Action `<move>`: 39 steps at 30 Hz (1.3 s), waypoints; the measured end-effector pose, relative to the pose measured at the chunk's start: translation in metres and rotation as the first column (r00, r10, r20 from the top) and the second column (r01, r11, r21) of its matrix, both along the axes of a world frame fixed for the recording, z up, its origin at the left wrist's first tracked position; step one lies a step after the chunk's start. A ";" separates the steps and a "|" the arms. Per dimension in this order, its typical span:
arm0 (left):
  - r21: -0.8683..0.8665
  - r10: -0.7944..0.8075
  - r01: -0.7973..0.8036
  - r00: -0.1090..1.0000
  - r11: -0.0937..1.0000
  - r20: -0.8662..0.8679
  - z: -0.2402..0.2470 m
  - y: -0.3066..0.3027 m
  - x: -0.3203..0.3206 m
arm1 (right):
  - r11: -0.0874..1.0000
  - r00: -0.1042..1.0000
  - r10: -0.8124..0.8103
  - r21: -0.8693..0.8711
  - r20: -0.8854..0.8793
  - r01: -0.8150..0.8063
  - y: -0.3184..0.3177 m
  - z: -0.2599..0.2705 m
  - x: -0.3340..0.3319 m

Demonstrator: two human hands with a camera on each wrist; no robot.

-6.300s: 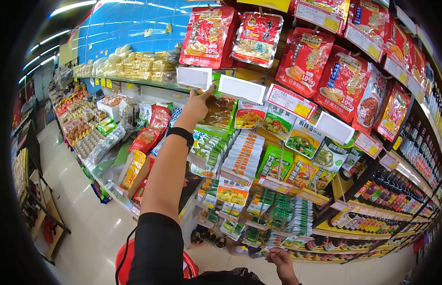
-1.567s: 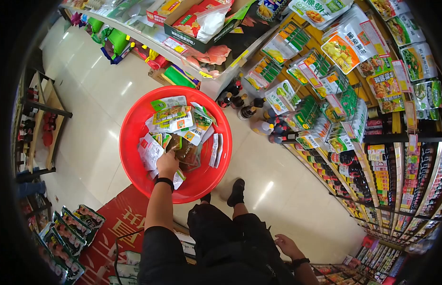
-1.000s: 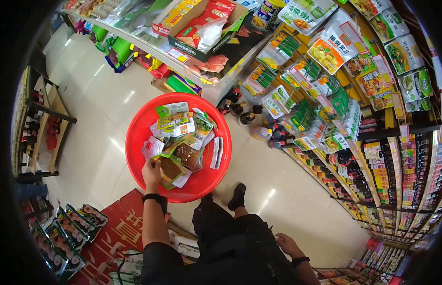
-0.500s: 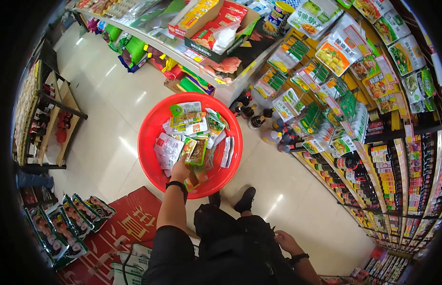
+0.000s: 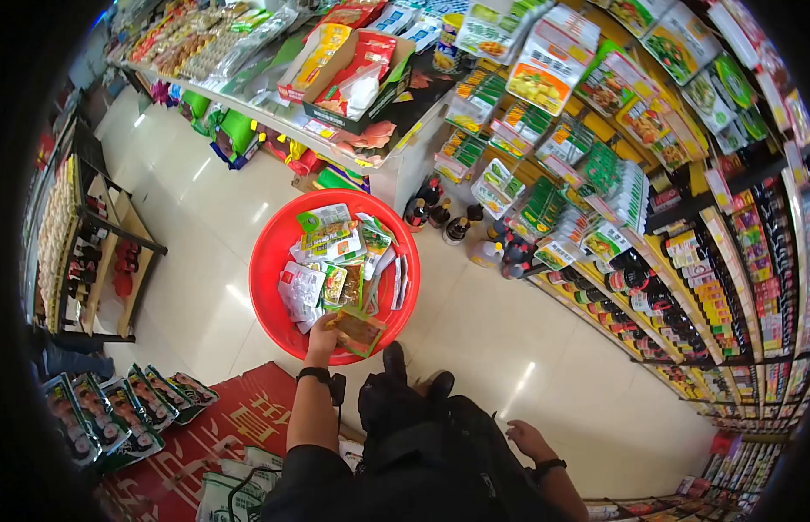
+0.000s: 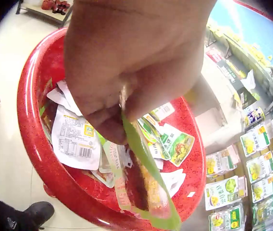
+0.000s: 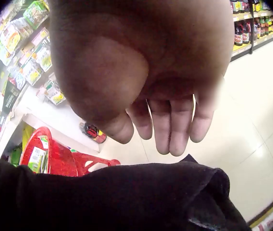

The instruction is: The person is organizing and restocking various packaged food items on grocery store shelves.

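My left hand [image 5: 321, 337] pinches a flat, clear-fronted food packet [image 5: 361, 333] with a green edge and brown contents. It is over the near side of a round red basin [image 5: 258, 283]. In the left wrist view, thumb and fingers close on the upper edge of the packet [image 6: 148, 178], which hangs tilted over the basin rim. Several packets lie heaped in the basin, among them a white one [image 6: 76, 139] with its printed back up. My right hand [image 5: 528, 442] hangs beside my leg with nothing in it; the right wrist view shows its fingers [image 7: 161, 127] loosely extended.
Hanging pickle packets [image 5: 544, 74] and shelves of bottles [image 5: 675, 296] line the right. Dark bottles [image 5: 457, 229] stand on the floor beside the basin. A counter with an open carton [image 5: 348, 74] is ahead, a wooden rack [image 5: 118, 261] at left, a red mat [image 5: 240, 418] near my feet.
Earlier my left hand was up at the hanging packets; then it reached among the packets in the basin. Now it holds the brown packet towards the near rim. The right hand stays low.
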State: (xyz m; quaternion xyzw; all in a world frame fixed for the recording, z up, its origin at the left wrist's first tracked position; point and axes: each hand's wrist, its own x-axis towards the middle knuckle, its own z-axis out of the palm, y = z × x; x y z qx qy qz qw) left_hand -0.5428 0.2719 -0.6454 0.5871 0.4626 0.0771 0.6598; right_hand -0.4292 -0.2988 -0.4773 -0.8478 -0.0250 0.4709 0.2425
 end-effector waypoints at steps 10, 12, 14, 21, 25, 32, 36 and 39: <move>0.048 -0.101 0.091 0.949 0.995 0.299 0.226 -0.076 0.010 | 0.929 0.993 -0.011 0.366 -0.118 0.054 0.026 -0.021 0.039; 0.044 -0.121 0.113 0.931 0.993 0.343 0.266 -0.103 0.017 | 0.836 0.983 0.030 0.544 -0.181 0.074 0.051 -0.015 0.063; 0.090 -0.162 0.136 0.893 0.987 0.421 0.306 -0.134 0.024 | 0.709 0.975 0.130 0.704 -0.182 0.037 0.085 0.011 0.081; 0.223 -0.391 0.322 0.790 0.920 0.473 0.363 -0.215 0.039 | 0.391 0.945 0.236 0.912 -0.228 0.122 0.149 0.149 0.087; 0.275 -0.451 0.360 0.756 0.892 0.474 0.369 -0.242 0.045 | 0.379 0.985 0.118 0.923 -0.122 0.069 0.137 0.161 0.085; 0.248 -0.578 0.525 0.776 0.814 0.255 0.356 -0.257 0.043 | 0.333 0.999 0.008 0.942 -0.043 0.038 0.104 0.163 0.084; 0.240 -0.653 0.610 0.730 0.755 0.201 0.361 -0.262 0.051 | 0.328 0.993 -0.077 0.939 -0.087 0.108 0.085 0.150 0.086; 0.277 -0.715 0.659 0.656 0.699 0.244 0.366 -0.267 0.058 | 0.222 0.977 -0.116 0.954 -0.181 0.203 0.077 0.144 0.089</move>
